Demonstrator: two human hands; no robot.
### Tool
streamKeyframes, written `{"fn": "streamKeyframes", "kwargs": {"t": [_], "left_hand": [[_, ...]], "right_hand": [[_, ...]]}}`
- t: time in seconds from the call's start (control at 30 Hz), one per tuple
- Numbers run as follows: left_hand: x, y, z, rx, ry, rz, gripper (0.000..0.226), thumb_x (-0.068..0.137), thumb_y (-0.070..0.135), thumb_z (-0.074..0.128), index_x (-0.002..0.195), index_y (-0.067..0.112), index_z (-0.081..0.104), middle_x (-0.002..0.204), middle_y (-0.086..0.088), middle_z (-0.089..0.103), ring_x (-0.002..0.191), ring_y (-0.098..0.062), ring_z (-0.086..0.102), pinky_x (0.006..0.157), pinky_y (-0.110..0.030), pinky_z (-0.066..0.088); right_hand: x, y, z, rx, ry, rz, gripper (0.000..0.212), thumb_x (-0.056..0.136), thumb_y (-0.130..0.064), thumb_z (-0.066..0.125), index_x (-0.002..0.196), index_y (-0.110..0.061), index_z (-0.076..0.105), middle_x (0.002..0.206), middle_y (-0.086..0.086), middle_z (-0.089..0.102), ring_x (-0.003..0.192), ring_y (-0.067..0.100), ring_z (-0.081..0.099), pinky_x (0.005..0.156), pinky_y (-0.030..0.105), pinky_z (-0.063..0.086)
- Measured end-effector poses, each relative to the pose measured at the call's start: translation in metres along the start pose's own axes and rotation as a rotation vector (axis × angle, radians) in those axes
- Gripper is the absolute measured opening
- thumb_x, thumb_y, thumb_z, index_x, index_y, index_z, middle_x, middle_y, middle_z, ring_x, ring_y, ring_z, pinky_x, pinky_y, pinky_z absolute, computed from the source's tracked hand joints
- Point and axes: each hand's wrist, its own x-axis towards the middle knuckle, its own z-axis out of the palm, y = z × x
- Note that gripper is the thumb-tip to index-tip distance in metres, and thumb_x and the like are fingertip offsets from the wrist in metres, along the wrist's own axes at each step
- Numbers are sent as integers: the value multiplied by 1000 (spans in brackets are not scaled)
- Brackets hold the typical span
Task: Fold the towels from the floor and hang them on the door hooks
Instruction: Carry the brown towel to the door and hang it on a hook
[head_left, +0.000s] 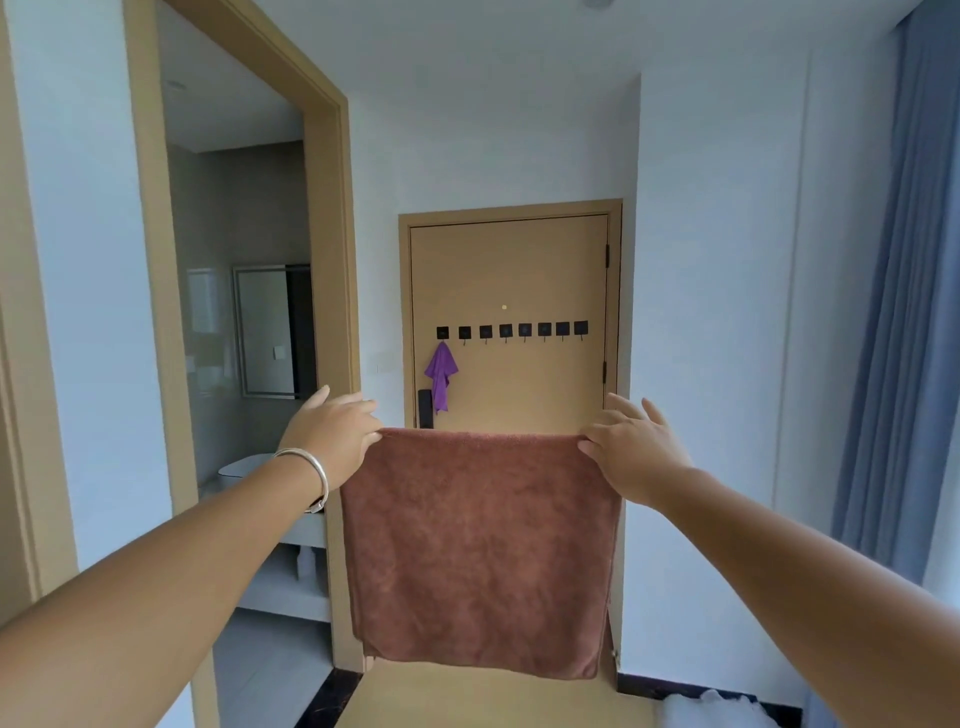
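Between the left hand (332, 431) and right hand (631, 441), each grip pinching a top corner, the brown towel (480, 551) hangs level, hooks (514, 330) straight ahead.

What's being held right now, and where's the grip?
The brown towel, hanging doubled over: left hand pinches its top left corner, right hand its top right corner.

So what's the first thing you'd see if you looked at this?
A big brown towel hangs front and centre, its top corners pinched by the left hand and right hand. Behind it, a purple towel dangles from the leftmost of the black hooks on the tan door.
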Motion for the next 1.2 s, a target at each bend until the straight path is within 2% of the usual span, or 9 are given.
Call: {"fn": "streamKeyframes", "kwargs": {"t": [0.23,0.4,0.57,0.7,0.9,1.03,1.2], "left_hand": [[70,-1,60,-19,-27,21,37,104,32,31,126,32,61,148,12,41,142,-7,23,118,-39,3],[134,-11,111,-17,-20,47,37,104,31,31,120,31,64,138,11,51,134,-6,34,114,-35,6],[216,-41,167,-47,-21,29,36,104,32,32,124,34,61,146,15,43,140,-4,27,114,-34,6],[279,-69,211,-79,13,43,36,103,31,33,117,31,65,135,11,53,131,-6,38,111,-33,9],[346,-99,273,-119,25,41,34,102,32,35,118,34,65,142,13,48,138,-6,32,117,-37,5],[386,-112,314,-67,14,40,36,103,31,32,113,34,67,135,15,52,135,-4,34,115,-34,2],[442,-123,369,-34,8,26,36,103,29,32,111,33,67,129,13,55,129,-4,39,113,-34,5]], "right_hand": [[69,22,54,-3,8,16,43,103,-44,19,129,-39,53,144,-8,44,148,18,7,118,45,2],[139,31,97,-38,-18,41,44,102,-45,18,130,-40,51,145,-8,43,148,18,8,119,45,1],[228,31,133,-49,-22,50,43,103,-44,18,126,-38,54,140,-7,47,146,17,12,119,46,3],[295,28,158,-69,-13,57,44,103,-44,18,130,-39,51,144,-8,44,147,18,10,119,46,3],[374,29,201,-58,0,59,43,103,-45,19,131,-39,51,146,-8,42,147,18,10,119,47,4],[426,32,236,-50,-5,41,42,103,-44,20,130,-39,51,143,-10,45,147,18,11,119,47,6],[502,44,290,-51,-9,24,40,103,-42,23,133,-39,49,149,-8,39,148,18,10,119,48,5]]}}
